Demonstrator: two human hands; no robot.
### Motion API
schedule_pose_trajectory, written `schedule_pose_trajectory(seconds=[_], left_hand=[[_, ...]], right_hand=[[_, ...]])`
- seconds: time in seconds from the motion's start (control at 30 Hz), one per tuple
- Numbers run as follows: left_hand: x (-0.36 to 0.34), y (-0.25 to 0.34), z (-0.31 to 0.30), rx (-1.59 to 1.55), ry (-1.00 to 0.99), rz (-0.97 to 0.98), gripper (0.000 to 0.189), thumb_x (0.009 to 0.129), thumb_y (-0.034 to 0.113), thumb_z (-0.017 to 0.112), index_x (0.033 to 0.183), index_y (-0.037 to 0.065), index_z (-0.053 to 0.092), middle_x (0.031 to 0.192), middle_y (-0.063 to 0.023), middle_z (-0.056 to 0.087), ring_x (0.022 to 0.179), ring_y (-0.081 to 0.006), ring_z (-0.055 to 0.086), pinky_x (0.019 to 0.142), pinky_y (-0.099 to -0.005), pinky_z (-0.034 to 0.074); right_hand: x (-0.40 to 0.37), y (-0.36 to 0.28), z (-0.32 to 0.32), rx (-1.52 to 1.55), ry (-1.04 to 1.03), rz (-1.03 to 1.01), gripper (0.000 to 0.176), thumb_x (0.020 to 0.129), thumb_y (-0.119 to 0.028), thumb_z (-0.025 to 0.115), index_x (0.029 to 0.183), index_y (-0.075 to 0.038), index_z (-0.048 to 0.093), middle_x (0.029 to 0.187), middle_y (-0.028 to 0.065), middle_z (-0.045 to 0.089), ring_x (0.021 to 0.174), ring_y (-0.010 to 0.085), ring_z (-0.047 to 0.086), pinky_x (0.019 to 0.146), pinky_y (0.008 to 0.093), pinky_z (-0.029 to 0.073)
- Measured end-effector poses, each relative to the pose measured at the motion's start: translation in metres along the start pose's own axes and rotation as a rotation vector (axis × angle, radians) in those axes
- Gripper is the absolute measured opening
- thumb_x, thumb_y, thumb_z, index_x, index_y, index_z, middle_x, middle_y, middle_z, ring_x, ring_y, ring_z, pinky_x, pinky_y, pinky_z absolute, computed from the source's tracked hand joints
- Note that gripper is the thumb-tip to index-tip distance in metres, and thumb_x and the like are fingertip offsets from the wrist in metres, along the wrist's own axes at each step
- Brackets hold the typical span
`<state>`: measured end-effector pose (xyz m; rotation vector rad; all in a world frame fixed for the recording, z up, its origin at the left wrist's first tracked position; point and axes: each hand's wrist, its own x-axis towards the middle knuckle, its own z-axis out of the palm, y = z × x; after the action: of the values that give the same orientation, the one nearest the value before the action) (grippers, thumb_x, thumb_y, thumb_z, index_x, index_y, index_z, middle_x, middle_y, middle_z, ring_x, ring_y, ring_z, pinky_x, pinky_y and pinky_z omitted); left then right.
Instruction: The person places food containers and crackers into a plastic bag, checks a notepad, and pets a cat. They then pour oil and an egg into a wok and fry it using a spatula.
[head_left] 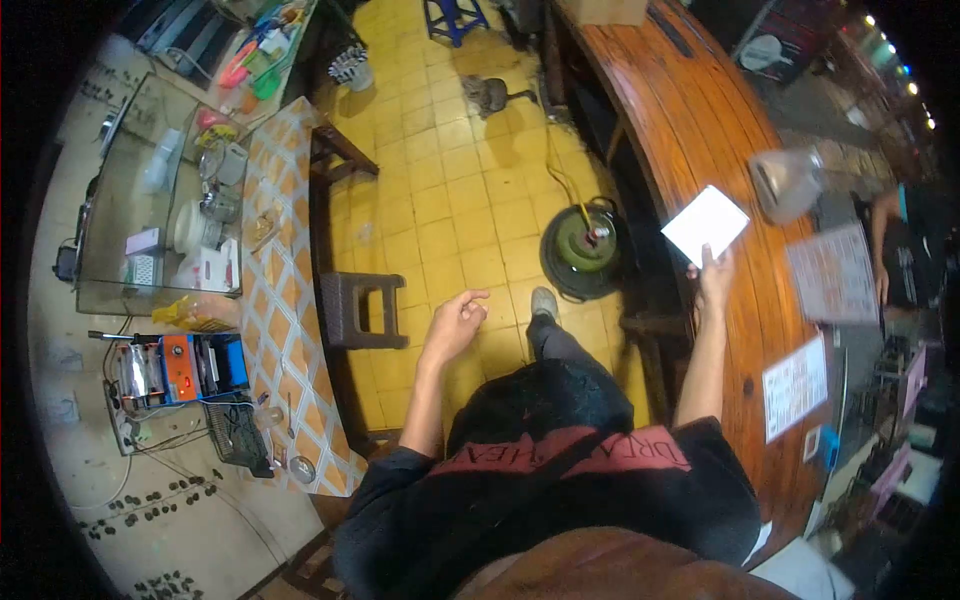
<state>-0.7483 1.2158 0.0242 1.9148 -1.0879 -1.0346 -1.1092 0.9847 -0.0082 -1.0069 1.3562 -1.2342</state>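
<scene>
My right hand (pixel 712 280) grips a blank white sheet of paper (pixel 706 226) by its near corner, holding it over the wooden counter (pixel 735 340). The sheet looks bright and roughly square. Nothing shows in my left hand (pixel 458 325), which hangs in the air over the yellow tiled floor (pixel 425 235). Its fingers are loosely curled, with the index finger standing apart from the rest. Below and between my hands, a shoe (pixel 543 302) shows on the floor.
A green gas cylinder (pixel 585 245) stands beside the counter. Left are a brown stool (pixel 360 310) and a tiled-pattern table (pixel 285 330) with a glass case. Printed sheets (pixel 795 385) and a clear container (pixel 785 185) line the counter. A cat (pixel 487 95) is ahead; a person (pixel 915 245) stands right.
</scene>
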Motion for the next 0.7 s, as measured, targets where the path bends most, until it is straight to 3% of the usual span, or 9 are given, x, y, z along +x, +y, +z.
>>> schedule_pose_trajectory(seconds=[0.07, 0.17, 0.27, 0.33, 0.4, 0.47, 0.53, 0.67, 0.7], left_hand=[[0.030, 0.010, -0.021, 0.025, 0.041, -0.026, 0.028, 0.079, 0.014, 0.056, 0.104, 0.002, 0.057, 0.064, -0.0044, 0.052, 0.060, -0.0112, 0.048, 0.059, -0.0245, 0.041], [0.071, 0.027, -0.056, 0.144, 0.046, -0.083, 0.030, 0.080, 0.018, 0.058, 0.105, 0.002, 0.055, 0.078, -0.0119, 0.062, 0.072, -0.0192, 0.059, 0.066, -0.0285, 0.046], [0.103, 0.018, -0.080, 0.188, 0.071, -0.169, 0.031, 0.081, 0.019, 0.057, 0.107, 0.002, 0.054, 0.081, -0.0138, 0.063, 0.076, -0.0210, 0.060, 0.068, -0.0298, 0.047], [0.115, -0.003, -0.085, 0.131, 0.089, -0.146, 0.034, 0.081, 0.021, 0.057, 0.109, 0.002, 0.053, 0.082, -0.0155, 0.062, 0.079, -0.0229, 0.060, 0.069, -0.0319, 0.047], [0.128, -0.018, -0.091, 0.165, 0.013, -0.296, 0.036, 0.083, 0.024, 0.055, 0.113, 0.004, 0.051, 0.090, -0.0126, 0.061, 0.071, -0.0188, 0.060, 0.067, -0.0308, 0.047], [0.145, -0.023, -0.099, 0.163, -0.027, -0.395, 0.039, 0.084, 0.028, 0.054, 0.116, 0.005, 0.049, 0.094, -0.0137, 0.060, 0.078, -0.0209, 0.060, 0.072, -0.0327, 0.047], [0.168, -0.039, -0.109, 0.086, -0.150, -0.392, 0.043, 0.084, 0.032, 0.054, 0.117, 0.006, 0.048, 0.096, -0.0140, 0.060, 0.084, -0.0234, 0.060, 0.074, -0.0341, 0.047], [0.220, -0.041, -0.151, 0.174, -0.121, -0.255, 0.047, 0.081, 0.034, 0.056, 0.116, 0.003, 0.049, 0.101, -0.0183, 0.059, 0.093, -0.0280, 0.057, 0.079, -0.0357, 0.045], [0.233, -0.036, -0.167, 0.138, -0.101, -0.246, 0.048, 0.079, 0.031, 0.059, 0.114, 0.000, 0.050, 0.104, -0.0213, 0.057, 0.097, -0.0303, 0.056, 0.082, -0.0352, 0.044]], right_hand=[[0.037, -0.010, 0.023, 0.098, 0.077, 0.064, 0.034, 0.087, -0.014, 0.050, 0.117, -0.002, 0.037, 0.081, 0.0094, 0.056, 0.056, 0.0128, 0.055, 0.042, 0.0201, 0.040], [0.106, 0.033, 0.045, 0.207, 0.180, 0.097, 0.035, 0.087, -0.014, 0.051, 0.117, -0.001, 0.037, 0.083, 0.0106, 0.056, 0.058, 0.0136, 0.056, 0.043, 0.0197, 0.042], [0.138, 0.090, 0.079, 0.002, 0.181, 0.237, 0.038, 0.084, -0.015, 0.055, 0.115, 0.000, 0.039, 0.085, 0.0107, 0.055, 0.068, 0.0187, 0.057, 0.054, 0.0259, 0.046], [0.151, 0.132, 0.106, -0.553, 0.189, -0.080, 0.036, 0.081, -0.017, 0.058, 0.108, 0.002, 0.044, 0.088, 0.0110, 0.056, 0.078, 0.0226, 0.056, 0.069, 0.0320, 0.046], [0.128, 0.129, 0.168, -0.493, -0.022, -0.191, 0.031, 0.080, -0.021, 0.060, 0.100, 0.002, 0.050, 0.090, 0.0120, 0.057, 0.087, 0.0226, 0.054, 0.079, 0.0336, 0.042], [0.091, 0.081, 0.245, -0.617, -0.150, -0.308, 0.020, 0.081, -0.017, 0.060, 0.092, -0.001, 0.054, 0.083, 0.0071, 0.058, 0.076, 0.0126, 0.055, 0.073, 0.0257, 0.044], [0.095, 0.117, 0.295, -0.451, -0.423, -0.158, 0.026, 0.083, -0.025, 0.055, 0.096, -0.003, 0.055, 0.090, 0.0135, 0.059, 0.087, 0.0221, 0.056, 0.078, 0.0303, 0.042], [0.094, 0.104, 0.395, -0.548, -0.728, -0.113, 0.038, 0.082, -0.029, 0.057, 0.107, -0.001, 0.051, 0.092, 0.0126, 0.060, 0.067, 0.0182, 0.059, 0.066, 0.0303, 0.047], [0.100, 0.110, 0.416, -0.461, -0.793, 0.102, 0.041, 0.082, -0.030, 0.057, 0.111, -0.001, 0.049, 0.094, 0.0128, 0.059, 0.064, 0.0159, 0.058, 0.059, 0.0280, 0.047]])
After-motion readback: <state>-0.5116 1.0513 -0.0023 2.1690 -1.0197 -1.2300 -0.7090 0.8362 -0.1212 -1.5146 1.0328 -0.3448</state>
